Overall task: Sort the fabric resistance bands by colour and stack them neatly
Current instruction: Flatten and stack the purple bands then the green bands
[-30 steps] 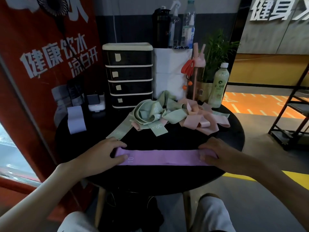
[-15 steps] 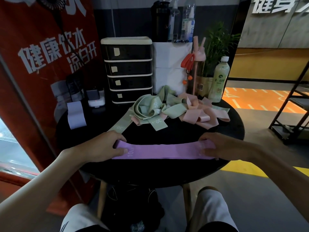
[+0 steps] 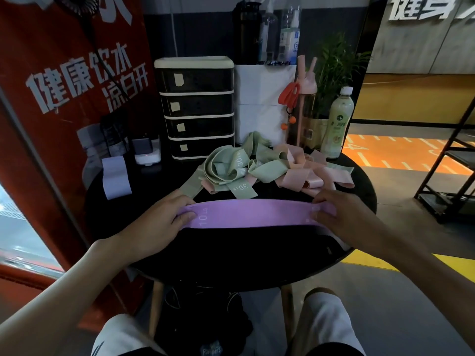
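Nearest, the left hand (image 3: 159, 223) and right hand (image 3: 345, 218) each have their grip pinched on one end of the purple band (image 3: 254, 213), printed "10 LB", over the black desk (image 3: 257, 249). Behind it, green bands (image 3: 226, 170) marked "30 LB" tangle with pink bands (image 3: 300, 176). Farthest, the drawer unit (image 3: 196, 109) carries unreadable paper labels.

Both bare forearms reach forward from the lower corners of the view, with the wrists roughly straight. The left hand (image 3: 156, 222) is palm down, its thumb laid on top of the left end of the purple band (image 3: 257, 214) and its fingers curled over the band's far edge. The right hand (image 3: 344, 217) mirrors it at the other end, thumb on top and fingers bent round the far edge. The hands are well apart and level with each other, knuckles pointing away from the body.
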The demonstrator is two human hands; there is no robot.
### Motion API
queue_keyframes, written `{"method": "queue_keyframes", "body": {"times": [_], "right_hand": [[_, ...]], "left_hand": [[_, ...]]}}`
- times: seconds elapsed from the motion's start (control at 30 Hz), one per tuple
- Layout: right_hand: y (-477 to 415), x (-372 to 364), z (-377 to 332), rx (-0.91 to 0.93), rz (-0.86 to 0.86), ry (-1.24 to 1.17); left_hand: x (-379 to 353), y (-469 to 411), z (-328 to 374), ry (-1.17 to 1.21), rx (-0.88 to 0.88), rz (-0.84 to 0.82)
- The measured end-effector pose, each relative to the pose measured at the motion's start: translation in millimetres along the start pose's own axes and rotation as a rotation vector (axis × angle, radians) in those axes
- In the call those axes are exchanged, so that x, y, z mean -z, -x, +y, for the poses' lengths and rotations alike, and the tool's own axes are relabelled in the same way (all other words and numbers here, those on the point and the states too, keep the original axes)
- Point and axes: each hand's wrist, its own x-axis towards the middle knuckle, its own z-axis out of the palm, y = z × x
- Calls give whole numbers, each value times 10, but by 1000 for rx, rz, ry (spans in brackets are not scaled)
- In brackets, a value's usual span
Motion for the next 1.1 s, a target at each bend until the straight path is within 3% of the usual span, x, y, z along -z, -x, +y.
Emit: {"method": "queue_keyframes", "body": {"times": [0.07,0.23,0.43,0.63,0.8,0.87,1.0,1.1], "right_hand": [[13,-6,44,13,32,52],[108,-47,148,14,-155,87],[100,-50,113,16,-77,35],[149,-96,159,6,-175,83],[109,-91,173,-13,-66,-33],[86,-61,167,-77,-30,-129],[-4,44,117,-305,-21,-539],[-61,30,165,-389,-185,-396]], "left_hand": [[-28,4,-17,-23,-25,8],[-130,56,-115,-68,-54,-33],[-118,52,-101,-34,-23,-24],[-135,95,-104,-11,-15,-1],[-109,103,-70,15,13,8],[-92,85,-54,67,67,28],[12,11,29,316,281,121],[38,-5,87,432,439,89]]}}
